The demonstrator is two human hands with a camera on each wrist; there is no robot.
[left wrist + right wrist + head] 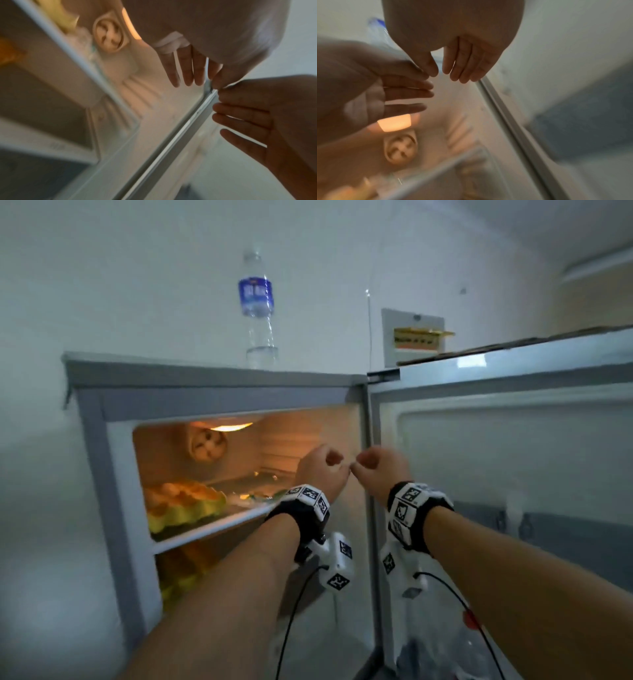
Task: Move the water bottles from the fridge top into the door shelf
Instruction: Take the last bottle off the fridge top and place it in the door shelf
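Observation:
A clear water bottle (257,309) with a blue label stands upright on the fridge top (205,371), well above both hands. The fridge door (513,440) hangs open to the right, with a grey door shelf (568,532) on its inside. My left hand (322,465) and right hand (378,465) are raised side by side in front of the hinge edge, thumb tips almost touching. Both hold nothing. In the wrist views the left hand's fingers (185,70) and the right hand's fingers (462,65) lie relaxed and nearly straight. The bottle (376,29) shows as a blur in the right wrist view.
Inside the lit fridge (239,460), a yellow tray of food (185,505) sits on the upper shelf. A clear plastic item with a red cap (470,619) sits low in the door. A wall box (412,337) hangs behind the fridge.

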